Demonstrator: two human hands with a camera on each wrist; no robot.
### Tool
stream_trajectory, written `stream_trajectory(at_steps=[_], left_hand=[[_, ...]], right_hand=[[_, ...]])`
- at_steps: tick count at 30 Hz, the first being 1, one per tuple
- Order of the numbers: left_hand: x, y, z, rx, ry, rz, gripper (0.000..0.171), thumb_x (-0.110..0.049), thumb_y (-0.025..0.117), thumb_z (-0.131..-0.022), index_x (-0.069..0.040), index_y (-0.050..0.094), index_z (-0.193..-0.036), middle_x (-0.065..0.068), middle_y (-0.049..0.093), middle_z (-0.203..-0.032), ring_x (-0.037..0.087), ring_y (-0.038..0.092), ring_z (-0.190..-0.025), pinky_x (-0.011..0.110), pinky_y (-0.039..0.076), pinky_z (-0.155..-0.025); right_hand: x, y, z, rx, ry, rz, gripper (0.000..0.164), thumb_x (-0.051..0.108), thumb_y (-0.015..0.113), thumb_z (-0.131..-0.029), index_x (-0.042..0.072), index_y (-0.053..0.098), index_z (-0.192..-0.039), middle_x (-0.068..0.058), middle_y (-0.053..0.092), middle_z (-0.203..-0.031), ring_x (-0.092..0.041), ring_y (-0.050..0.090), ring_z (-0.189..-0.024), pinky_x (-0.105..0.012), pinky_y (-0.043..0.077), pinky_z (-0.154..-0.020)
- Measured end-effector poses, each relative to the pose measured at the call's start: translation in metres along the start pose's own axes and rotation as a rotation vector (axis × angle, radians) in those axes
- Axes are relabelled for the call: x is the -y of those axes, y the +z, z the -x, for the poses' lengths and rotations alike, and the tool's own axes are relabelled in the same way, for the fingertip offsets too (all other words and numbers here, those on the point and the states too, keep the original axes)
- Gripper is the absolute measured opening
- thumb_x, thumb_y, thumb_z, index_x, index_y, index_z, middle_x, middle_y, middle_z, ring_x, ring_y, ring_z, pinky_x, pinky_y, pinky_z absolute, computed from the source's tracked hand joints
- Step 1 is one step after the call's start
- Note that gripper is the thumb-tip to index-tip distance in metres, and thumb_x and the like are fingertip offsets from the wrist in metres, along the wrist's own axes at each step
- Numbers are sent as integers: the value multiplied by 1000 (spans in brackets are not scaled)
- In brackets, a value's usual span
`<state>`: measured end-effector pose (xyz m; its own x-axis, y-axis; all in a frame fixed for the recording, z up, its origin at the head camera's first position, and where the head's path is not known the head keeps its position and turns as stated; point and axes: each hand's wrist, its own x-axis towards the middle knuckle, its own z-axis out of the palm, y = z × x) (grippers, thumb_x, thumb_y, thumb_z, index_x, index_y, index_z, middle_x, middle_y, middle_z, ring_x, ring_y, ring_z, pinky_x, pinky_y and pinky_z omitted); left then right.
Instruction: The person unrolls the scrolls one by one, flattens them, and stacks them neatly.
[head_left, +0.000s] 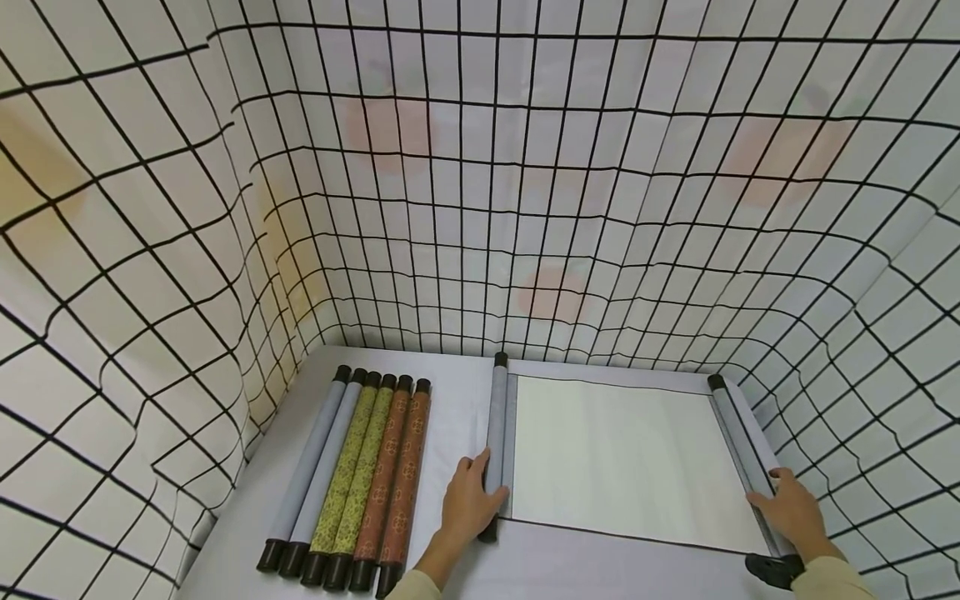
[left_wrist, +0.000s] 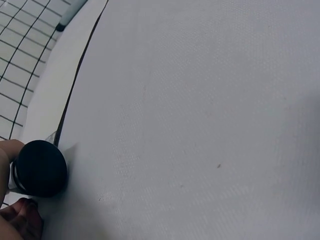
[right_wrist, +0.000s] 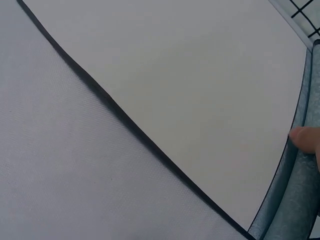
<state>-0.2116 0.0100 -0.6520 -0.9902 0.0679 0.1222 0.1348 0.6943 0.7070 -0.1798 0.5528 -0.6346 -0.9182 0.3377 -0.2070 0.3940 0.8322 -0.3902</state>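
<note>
A hanging scroll with a blank cream sheet (head_left: 622, 458) lies partly unrolled on the table, a thin dark line along its long edges. My left hand (head_left: 468, 504) grips the grey-blue left roll (head_left: 498, 408) near its lower end, thumb on one side and fingers on the other. The roll's black end knob (left_wrist: 40, 168) faces the left wrist view, with fingers around it. On the far side, my right hand (head_left: 795, 512) holds the right roll (head_left: 731, 425) near its lower end. In the right wrist view its thumb (right_wrist: 305, 139) lies on the grey-blue border; the other fingers are mostly hidden.
Several rolled scrolls with black end knobs lie side by side at the left: grey-blue (head_left: 311, 467), yellow-green patterned (head_left: 348, 471) and reddish-brown patterned (head_left: 405, 467). A black grid net (head_left: 555, 200) before pale printed cloth surrounds the white table (head_left: 457, 400) at back and sides.
</note>
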Motion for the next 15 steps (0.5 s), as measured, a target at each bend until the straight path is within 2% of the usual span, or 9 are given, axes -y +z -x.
stream_trajectory(at_steps=[5, 10, 15], left_hand=[[1, -3, 0, -4, -4, 19, 70, -28, 86, -83, -4, 60, -143, 12, 62, -106, 21, 61, -79, 40, 53, -66], [4, 0, 1, -3, -1, 15, 70, -28, 84, -84, -6, 59, -145, 10, 62, -104, 18, 58, -77, 39, 51, -64], [5, 4, 0, -47, 17, -18, 68, -27, 82, -82, -9, 60, -144, 9, 63, -103, 21, 60, -76, 39, 51, -62]], right_hand=[[-11, 2, -2, -41, 27, -13, 68, 24, 66, -96, -23, 33, -131, -46, 49, -116, -58, 54, -102, -63, 49, -81], [-13, -2, 1, -24, 62, -15, 63, 24, 59, -98, -24, 36, -134, -49, 46, -122, -61, 53, -106, -65, 51, -84], [-12, -7, -1, 18, 77, -4, 65, 24, 54, -101, -27, 34, -135, -51, 41, -128, -65, 48, -113, -67, 49, -89]])
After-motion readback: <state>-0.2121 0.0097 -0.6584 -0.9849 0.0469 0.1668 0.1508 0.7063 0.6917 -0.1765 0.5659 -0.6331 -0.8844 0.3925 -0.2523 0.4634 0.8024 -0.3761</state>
